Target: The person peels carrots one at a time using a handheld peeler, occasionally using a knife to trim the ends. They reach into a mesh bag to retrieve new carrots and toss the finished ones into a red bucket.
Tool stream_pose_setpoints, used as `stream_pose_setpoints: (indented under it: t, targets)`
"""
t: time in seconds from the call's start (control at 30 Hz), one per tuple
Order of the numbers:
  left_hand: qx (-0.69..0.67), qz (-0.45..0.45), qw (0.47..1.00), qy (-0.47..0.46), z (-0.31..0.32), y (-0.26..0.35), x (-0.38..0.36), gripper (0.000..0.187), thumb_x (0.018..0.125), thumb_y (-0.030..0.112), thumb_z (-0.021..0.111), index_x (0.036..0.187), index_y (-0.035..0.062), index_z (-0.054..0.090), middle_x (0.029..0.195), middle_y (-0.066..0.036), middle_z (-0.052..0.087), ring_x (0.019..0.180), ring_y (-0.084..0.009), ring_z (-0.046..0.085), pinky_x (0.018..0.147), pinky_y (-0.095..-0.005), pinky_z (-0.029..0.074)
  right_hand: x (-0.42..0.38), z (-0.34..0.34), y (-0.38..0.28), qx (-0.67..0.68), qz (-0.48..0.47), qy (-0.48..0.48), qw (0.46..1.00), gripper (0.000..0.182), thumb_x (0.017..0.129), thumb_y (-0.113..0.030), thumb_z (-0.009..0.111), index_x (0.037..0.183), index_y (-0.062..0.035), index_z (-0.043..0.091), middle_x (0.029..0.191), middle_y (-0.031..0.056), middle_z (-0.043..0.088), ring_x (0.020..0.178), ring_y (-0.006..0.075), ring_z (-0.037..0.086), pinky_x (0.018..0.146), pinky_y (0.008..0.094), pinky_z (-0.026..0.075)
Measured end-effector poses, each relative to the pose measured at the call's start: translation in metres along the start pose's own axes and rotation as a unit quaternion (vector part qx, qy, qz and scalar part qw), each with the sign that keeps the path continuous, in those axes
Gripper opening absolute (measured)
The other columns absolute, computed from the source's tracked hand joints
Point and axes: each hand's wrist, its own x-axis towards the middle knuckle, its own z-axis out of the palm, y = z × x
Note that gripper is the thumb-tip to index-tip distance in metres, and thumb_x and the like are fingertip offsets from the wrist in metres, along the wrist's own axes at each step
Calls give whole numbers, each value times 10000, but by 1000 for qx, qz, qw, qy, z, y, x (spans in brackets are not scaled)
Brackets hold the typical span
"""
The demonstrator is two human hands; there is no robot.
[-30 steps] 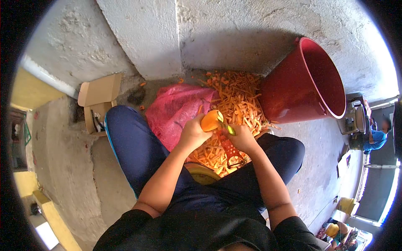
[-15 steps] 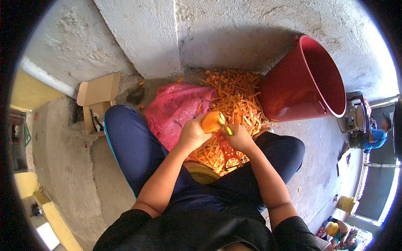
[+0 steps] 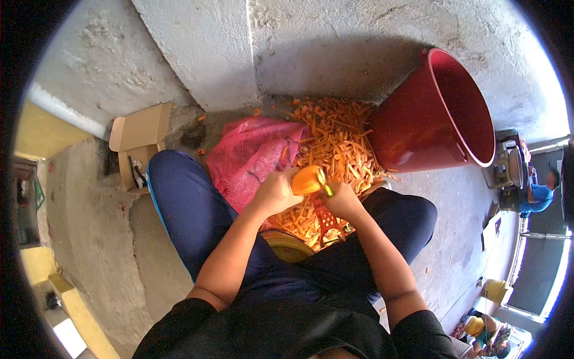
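Note:
My left hand [image 3: 278, 192] is wrapped round a thick peeled carrot [image 3: 307, 180], its far end pointing right. In my right hand [image 3: 344, 201] is a peeler with a bright green handle [image 3: 329, 190], held against or very near the carrot's right end; whether the blade touches cannot be made out. Beneath both hands lies a heap of orange carrot peelings [image 3: 341, 152]. A red perforated plastic piece [image 3: 326, 220] sits among the peelings, below my right hand. Left of the heap, a pink mesh sack [image 3: 254, 157] slumps on the floor.
A tall dark-red bucket [image 3: 409, 122] leans beside the peelings near the wall. Between my legs shows the rim of a yellowish tub [image 3: 287, 244]. An open cardboard box [image 3: 141, 134] stands at left. Far right are a person in blue [image 3: 540, 194] and another person [image 3: 495, 341].
Both hands have shifted slightly down and right with the carrot and peeler. The carrot lies a little more level, and the peeler stays by its right end.

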Motion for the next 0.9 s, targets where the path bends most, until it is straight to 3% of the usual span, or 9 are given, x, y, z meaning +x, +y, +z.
stream_pose_setpoints:
  t: [0.1, 0.23, 0.4, 0.5, 0.6, 0.7, 0.9]
  targets:
    - [-48, 0, 999, -16, 1, 1, -1, 262, 595, 97, 633, 832, 52, 531, 705, -165, 578, 686, -332, 566, 590, -379, 456, -1, -1, 0, 20, 9, -15, 1000, 249, 740, -243, 502, 763, -1, 558, 695, 241, 550, 725, 381, 546, 651, 429, 427]
    - [47, -9, 999, 26, 7, 5, 0, 254, 593, 81, 628, 823, 47, 526, 705, -169, 573, 685, -338, 561, 588, -375, 456, 6, 9, 11, -9, 27, 28, 999, 255, 758, -259, 528, 786, -8, 568, 674, 220, 562, 693, 364, 557, 614, 404, 433]
    - [123, -19, 992, 14, 2, 10, 0, 234, 612, 98, 622, 819, 51, 523, 700, -168, 575, 681, -334, 564, 586, -387, 453, 4, 8, 11, 6, 30, -11, 999, 251, 760, -247, 519, 797, -5, 569, 695, 220, 566, 704, 353, 564, 622, 403, 433]
    - [-100, 21, 995, 5, 12, -4, -1, 227, 614, 114, 629, 799, 53, 512, 682, -165, 569, 660, -332, 563, 570, -400, 448, 10, 13, 19, 70, 35, -1, 997, 242, 742, -229, 502, 791, -2, 569, 723, 235, 563, 746, 371, 552, 667, 416, 433]
    - [-68, 31, 996, 48, 18, -2, -1, 220, 619, 121, 634, 785, 56, 506, 664, -165, 561, 643, -338, 557, 553, -407, 443, 11, 8, 15, 38, 49, -4, 998, 244, 745, -227, 512, 823, -3, 569, 715, 222, 568, 731, 350, 562, 657, 393, 431]
    - [81, -3, 993, 90, 16, 7, -1, 216, 621, 110, 635, 791, 57, 513, 659, -166, 558, 642, -343, 554, 542, -400, 444, 14, 10, 16, 28, 37, -6, 999, 251, 749, -230, 523, 827, 5, 564, 703, 213, 569, 710, 331, 571, 638, 377, 429]
    - [64, 33, 992, 102, 17, 0, 2, 197, 633, 123, 629, 779, 65, 509, 650, -160, 557, 618, -340, 551, 525, -401, 443, 16, 10, 14, 40, 55, -3, 998, 268, 734, -236, 512, 785, 24, 553, 715, 234, 561, 737, 353, 562, 661, 396, 431]
